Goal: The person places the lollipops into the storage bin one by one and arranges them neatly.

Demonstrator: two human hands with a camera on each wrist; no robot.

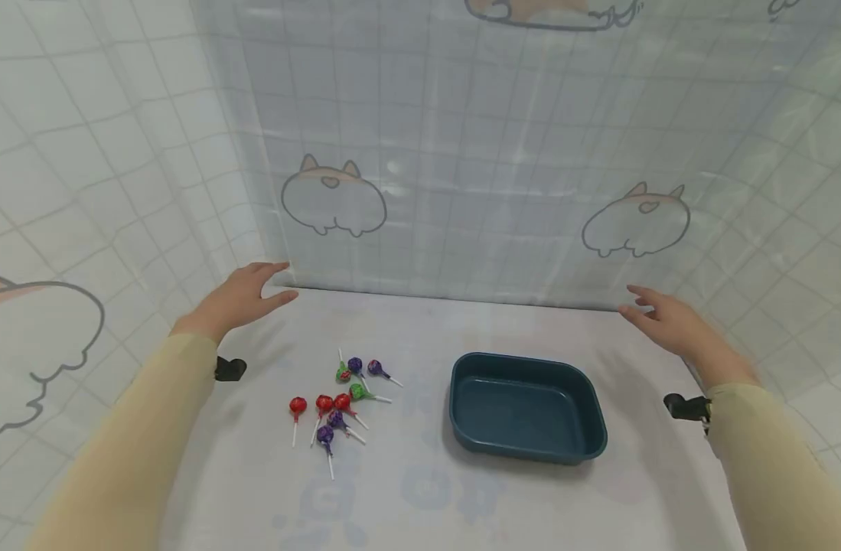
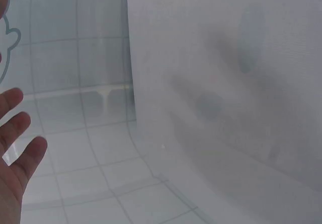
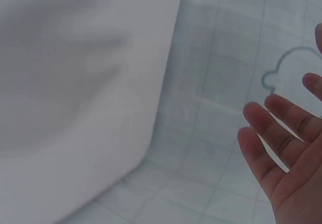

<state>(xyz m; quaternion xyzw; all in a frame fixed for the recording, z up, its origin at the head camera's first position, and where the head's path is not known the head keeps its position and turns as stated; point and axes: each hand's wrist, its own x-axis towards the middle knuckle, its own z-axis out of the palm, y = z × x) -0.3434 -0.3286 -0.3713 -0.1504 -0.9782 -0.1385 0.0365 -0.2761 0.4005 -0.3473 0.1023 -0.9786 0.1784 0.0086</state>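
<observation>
My left hand (image 1: pixel 239 298) is held over the far left of the table, fingers extended and nothing in them. Over the far right, my right hand (image 1: pixel 668 321) hangs with loosely spread fingers, also holding nothing. Several lollipops lie in a loose group left of centre: red ones such as this red lollipop (image 1: pixel 298 406), a purple lollipop (image 1: pixel 325 435) nearest me, and a green lollipop (image 1: pixel 357 392) at the right of the group. To their right sits a dark teal rectangular bin (image 1: pixel 528 451) with nothing inside. In the wrist views the left fingers (image 2: pixel 31 156) and right fingers (image 3: pixel 254 146) appear spread.
The white table (image 1: pixel 392 513) carries faint blue prints near the front. A grid-patterned curtain (image 1: pixel 461 191) with cartoon animals rises along its far edge and on both sides. Small black wrist mounts (image 1: pixel 230 369) stick out from both sleeves.
</observation>
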